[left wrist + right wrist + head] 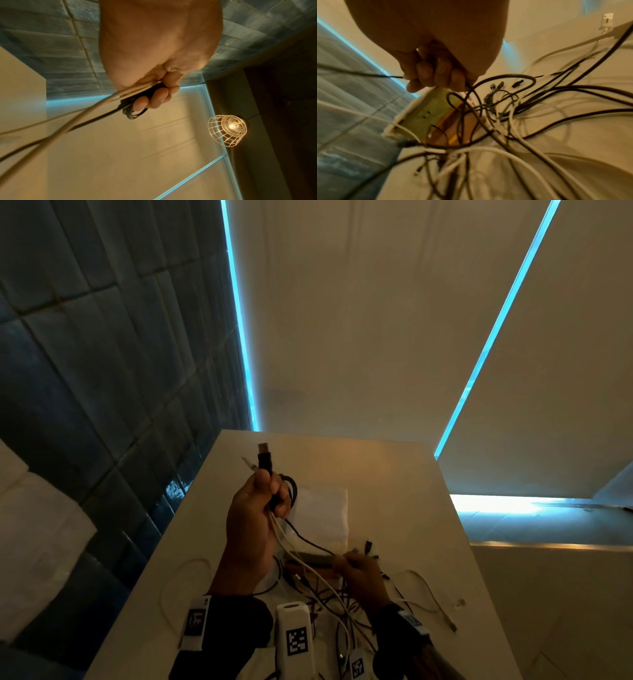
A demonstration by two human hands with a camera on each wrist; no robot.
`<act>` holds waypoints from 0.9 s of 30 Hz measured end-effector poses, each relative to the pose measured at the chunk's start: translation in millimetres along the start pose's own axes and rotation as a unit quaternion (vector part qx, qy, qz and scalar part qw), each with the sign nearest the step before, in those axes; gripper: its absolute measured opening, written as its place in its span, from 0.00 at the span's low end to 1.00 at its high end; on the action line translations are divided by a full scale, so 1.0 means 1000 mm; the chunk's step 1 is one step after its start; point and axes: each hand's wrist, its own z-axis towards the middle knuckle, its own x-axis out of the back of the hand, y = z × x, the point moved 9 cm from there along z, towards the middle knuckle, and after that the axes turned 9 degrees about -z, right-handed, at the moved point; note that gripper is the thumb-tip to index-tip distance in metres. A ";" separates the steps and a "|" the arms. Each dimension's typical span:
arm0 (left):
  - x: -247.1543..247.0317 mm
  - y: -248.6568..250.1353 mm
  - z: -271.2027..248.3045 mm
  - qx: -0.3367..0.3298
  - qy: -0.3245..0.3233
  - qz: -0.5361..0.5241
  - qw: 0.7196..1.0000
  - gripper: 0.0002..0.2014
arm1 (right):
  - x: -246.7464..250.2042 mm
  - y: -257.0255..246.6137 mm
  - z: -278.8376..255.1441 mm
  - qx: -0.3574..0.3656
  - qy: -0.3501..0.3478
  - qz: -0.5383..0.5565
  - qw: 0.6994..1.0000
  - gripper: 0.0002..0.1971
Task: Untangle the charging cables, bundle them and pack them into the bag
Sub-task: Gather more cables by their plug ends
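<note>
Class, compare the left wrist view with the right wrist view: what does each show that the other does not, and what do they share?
Only the left wrist view shows the left hand gripping a coiled black cable with pale cables trailing from it, and a lit wire-cage lamp. Only the right wrist view shows the right hand pinching a thin black cable above the tangled pile of cables on the white table. Both show a hand gripping cables, the grey tiled wall and a blue light strip.
</note>
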 end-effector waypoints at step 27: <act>-0.009 -0.013 -0.008 0.069 -0.010 -0.138 0.988 0.17 | 0.004 -0.130 -0.035 0.121 -0.196 0.175 0.957 0.13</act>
